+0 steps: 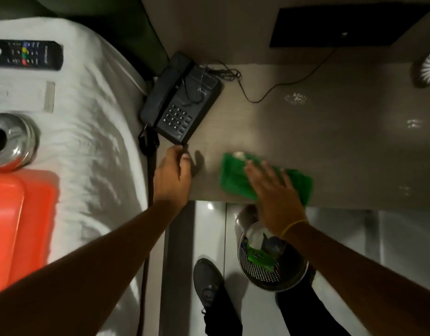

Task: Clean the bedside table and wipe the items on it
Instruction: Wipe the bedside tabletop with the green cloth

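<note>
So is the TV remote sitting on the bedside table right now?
No, the remote lies on the white bed, while the bedside table holds the phone and green cloth.

A white bed (88,117) lies left of the left hand (172,175). On it, well beyond and left of that hand, rests a black remote (27,54). A pale card (22,95) sits just nearer, then a shiny steel tin (10,141). An orange tray (15,219) lies beside the left forearm, touching the tin's near side. Under the right hand (274,190) and its wrist, a mesh bin (272,260) stands on the glossy tiled floor (391,251), holding a green wrapper (260,258) and crumpled scraps. Far beyond the right hand is a flat black panel (342,25).
</note>
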